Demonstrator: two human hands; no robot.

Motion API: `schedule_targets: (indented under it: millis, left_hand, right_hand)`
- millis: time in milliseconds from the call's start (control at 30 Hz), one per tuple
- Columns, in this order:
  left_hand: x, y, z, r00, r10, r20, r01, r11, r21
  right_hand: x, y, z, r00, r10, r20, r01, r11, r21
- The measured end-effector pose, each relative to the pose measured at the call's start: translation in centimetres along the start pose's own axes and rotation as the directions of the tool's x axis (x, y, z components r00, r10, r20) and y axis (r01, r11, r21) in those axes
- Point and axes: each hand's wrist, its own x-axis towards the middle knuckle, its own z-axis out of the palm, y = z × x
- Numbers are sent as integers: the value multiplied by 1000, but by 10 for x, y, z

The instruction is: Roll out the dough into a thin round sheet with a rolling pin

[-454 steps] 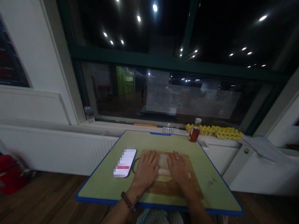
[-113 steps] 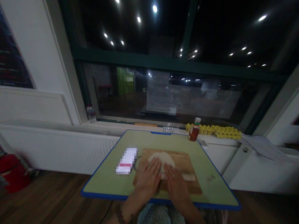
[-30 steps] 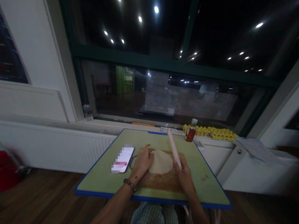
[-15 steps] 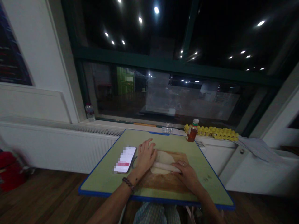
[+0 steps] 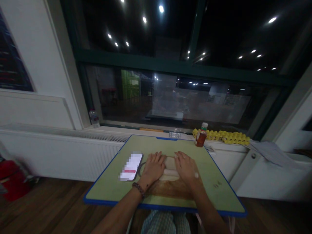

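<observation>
A pale rolling pin (image 5: 171, 172) lies crosswise over a flat round sheet of dough (image 5: 170, 163). Under the dough is a brown wooden board (image 5: 169, 190), partly covered by my arms. My left hand (image 5: 153, 167) rests palm down over the pin's left part, fingers stretched forward. Across from it, my right hand (image 5: 185, 167) lies over the pin's right part, also flat with fingers extended; the pin's end shows just past it. Both hands press on the pin without fingers wrapped round it. The dough's sides are hidden beneath my hands.
A phone (image 5: 132, 167) with a lit screen lies left of my left hand, a dark cable beside it. On the blue-edged green table (image 5: 109, 190), a bottle of reddish liquid (image 5: 201, 137) stands at the far right corner. Behind are yellow egg trays (image 5: 221, 136) on the sill.
My right hand has gone from holding the pin's right end to lying flat over it, further forward. The pin now lies straighter across the dough. My left hand has turned slightly and lowered onto it.
</observation>
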Motion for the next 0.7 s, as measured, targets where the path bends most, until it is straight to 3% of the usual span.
schedule_targets:
  millis: [233,400,533,700]
  left_hand:
    - [34,-5,2,961,-54,271,69,997,-47]
    - [49,-3,0,985,-107,134,119,989,-84]
    - [47,-5,9,968,-197,154,210,975,-75]
    - [35,-3,17,980,-86,178,90,996,-10]
  right_hand:
    - [12,-1,33,997,65,49,-59,991,-119]
    - [32,5,37,990,139,27,-135,984,-117]
    - [33,4,39,992,68,104,-54,990,-131]
    - [18,-1,34,985,24,169,4,987,-163]
